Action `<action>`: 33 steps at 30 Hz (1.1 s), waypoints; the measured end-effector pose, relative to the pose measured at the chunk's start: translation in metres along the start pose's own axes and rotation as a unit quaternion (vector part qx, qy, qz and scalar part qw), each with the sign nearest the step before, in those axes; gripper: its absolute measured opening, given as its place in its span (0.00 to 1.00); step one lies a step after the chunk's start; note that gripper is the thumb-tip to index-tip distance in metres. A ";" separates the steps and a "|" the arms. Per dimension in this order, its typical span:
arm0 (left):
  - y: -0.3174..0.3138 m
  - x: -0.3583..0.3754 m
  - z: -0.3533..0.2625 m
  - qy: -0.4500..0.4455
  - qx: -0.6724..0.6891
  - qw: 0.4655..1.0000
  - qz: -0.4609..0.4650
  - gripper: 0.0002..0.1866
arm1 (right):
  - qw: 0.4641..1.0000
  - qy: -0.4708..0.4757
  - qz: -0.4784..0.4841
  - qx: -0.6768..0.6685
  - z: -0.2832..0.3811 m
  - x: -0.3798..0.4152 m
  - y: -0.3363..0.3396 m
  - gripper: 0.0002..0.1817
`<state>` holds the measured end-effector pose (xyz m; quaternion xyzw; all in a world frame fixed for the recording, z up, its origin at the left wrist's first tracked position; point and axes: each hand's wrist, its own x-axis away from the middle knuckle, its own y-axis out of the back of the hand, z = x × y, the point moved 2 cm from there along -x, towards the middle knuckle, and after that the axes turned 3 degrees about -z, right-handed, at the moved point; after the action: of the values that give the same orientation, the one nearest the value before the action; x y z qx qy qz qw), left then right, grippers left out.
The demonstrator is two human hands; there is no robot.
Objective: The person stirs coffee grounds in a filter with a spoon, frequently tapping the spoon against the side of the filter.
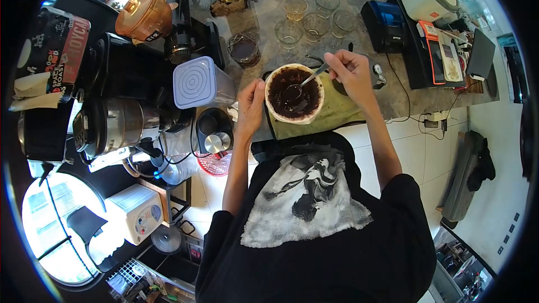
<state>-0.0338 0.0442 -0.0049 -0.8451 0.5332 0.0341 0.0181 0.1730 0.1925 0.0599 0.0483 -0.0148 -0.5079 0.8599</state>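
Observation:
A paper-lined coffee dripper full of dark wet grounds stands on a green cloth on the stone counter. My left hand rests against the dripper's left side, steadying it. My right hand grips a metal spoon by its handle, and the spoon's bowl is dipped into the grounds near the middle.
Several empty glass cups stand beyond the dripper. A lidded plastic container, a grinder and a kettle crowd the left. A blue receipt printer and payment terminals sit to the right.

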 end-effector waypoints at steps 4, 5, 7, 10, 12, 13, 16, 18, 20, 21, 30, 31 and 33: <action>-0.001 0.001 -0.002 0.005 0.015 1.000 0.004 0.18 | 0.999 0.031 -0.005 0.019 0.011 0.004 0.004 0.16; -0.001 0.001 -0.001 0.005 0.015 1.000 0.005 0.18 | 0.998 0.054 -0.009 0.026 0.016 0.006 0.004 0.16; -0.001 0.001 -0.001 0.001 0.014 1.000 0.007 0.18 | 0.990 0.107 -0.010 0.095 0.026 0.009 0.004 0.15; -0.001 0.000 -0.002 -0.001 0.013 1.000 0.006 0.18 | 0.958 0.217 -0.004 0.190 0.039 0.014 0.000 0.14; -0.002 0.000 -0.004 0.002 0.012 1.000 0.005 0.18 | 0.938 0.273 0.006 0.216 0.042 0.015 -0.005 0.14; -0.002 0.001 -0.005 0.007 0.012 1.000 0.004 0.18 | 0.934 0.270 0.010 0.234 0.041 0.015 -0.007 0.13; -0.001 0.000 -0.004 0.003 -0.001 1.000 0.003 0.18 | 0.945 0.227 -0.002 0.233 0.029 0.014 -0.013 0.13; 0.000 0.001 -0.002 0.003 -0.006 1.000 0.001 0.18 | 0.959 0.186 -0.016 0.212 0.017 0.013 -0.015 0.14; 0.000 0.000 -0.002 0.002 -0.010 1.000 0.001 0.18 | 0.988 0.076 -0.017 0.132 0.004 0.009 -0.011 0.15; 0.000 0.000 -0.002 0.001 -0.010 1.000 -0.001 0.18 | 0.988 0.075 -0.017 0.132 0.000 0.008 -0.009 0.15; 0.000 0.000 0.000 0.004 -0.002 1.000 0.006 0.18 | 1.000 0.020 0.001 -0.009 0.002 0.004 0.002 0.16; 0.000 0.000 0.001 0.006 -0.001 1.000 0.007 0.18 | 0.999 0.040 0.005 0.001 0.006 0.005 0.003 0.16; 0.000 0.000 0.001 0.007 0.002 1.000 0.007 0.18 | 0.998 0.059 0.009 0.011 0.013 0.006 0.004 0.15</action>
<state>-0.0333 0.0442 -0.0054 -0.8417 0.5390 0.0275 0.0160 0.1779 0.1883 0.0733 0.0878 0.0297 -0.4959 0.8634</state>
